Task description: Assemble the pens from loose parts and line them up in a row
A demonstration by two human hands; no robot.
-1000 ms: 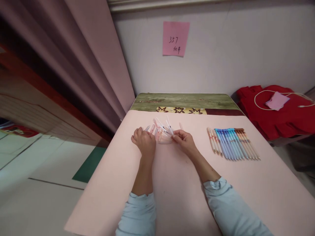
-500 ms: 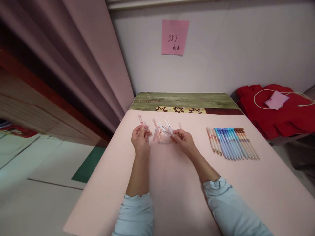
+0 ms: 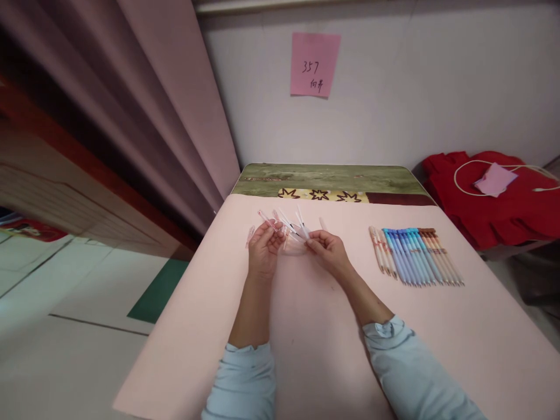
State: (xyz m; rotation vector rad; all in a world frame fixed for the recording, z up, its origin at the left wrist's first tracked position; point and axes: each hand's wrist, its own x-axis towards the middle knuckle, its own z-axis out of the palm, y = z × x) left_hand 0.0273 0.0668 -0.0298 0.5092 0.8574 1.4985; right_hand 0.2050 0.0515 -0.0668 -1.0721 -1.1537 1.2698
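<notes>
My left hand [image 3: 265,251] is closed with its fingertips around a slim, clear pink pen part [image 3: 263,216]. Another clear pinkish pen part [image 3: 250,234] lies on the table just left of that hand. My right hand [image 3: 327,249] pinches several thin white pen refills [image 3: 298,230], fanned out towards the left and away from me. Beneath the refills, between both hands, is a small pile of clear and pink pen parts [image 3: 286,238], partly covered by my fingers. One pale tube [image 3: 322,223] lies behind my right hand.
A row of pens [image 3: 413,256] in cream, blue and brown lies side by side on the right of the pink-covered table [image 3: 315,338]. Red cloth [image 3: 516,204] with a white cable and pink paper is beyond the right edge. A curtain [image 3: 175,87] hangs at left.
My left hand has moved right, closer to the refills. A clear pinkish pen part now lies where that hand was. My right hand has kept its hold on the refills.
</notes>
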